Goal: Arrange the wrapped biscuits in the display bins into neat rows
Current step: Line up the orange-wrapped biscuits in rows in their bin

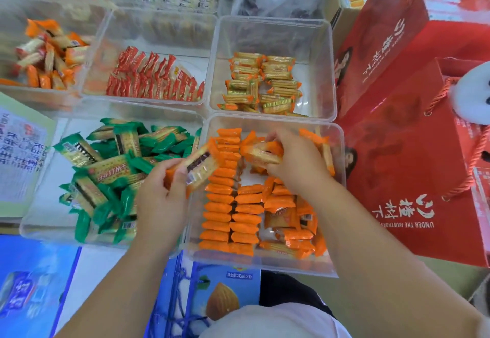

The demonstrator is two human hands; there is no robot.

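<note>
Left hand (161, 194) grips one orange pack (198, 169), fingers and thumb curled round its near end. The pack is tilted and sits over the left edge of the clear bin (265, 267). Right hand (294, 162) holds a second pack (261, 153) above the bin's far half, fingers curled over it. Its fingertips are mostly hidden behind the wrapper and the back of the hand. Both packs are motion-blurred, print unreadable.

Inside that bin the orange-wrapped biscuits (220, 200) stand on edge in two rows along the left edge, running far to near. The inner row is shorter and only fills the near half. In the near right corner a loose heap (297, 229) lies flat and crooked. A few more packs lie along the right edge, partly behind the right wrist. The bin floor under the hands is hidden.

The bin on the left holds jumbled green-wrapped biscuits (111, 173); the left hand covers its near right corner. In the bins beyond, gold-wrapped biscuits (265, 83) are roughly stacked and red-wrapped biscuits (156, 78) stand in rows. The far-left bin of orange packs (50, 54) is badly blurred. The bins behind it are too blurred to identify. Red gift bags (413, 157) stand right of the bins, cut off by the frame edge. A blue carton (225, 298) lies below the bins, partly behind the forearms.
</note>
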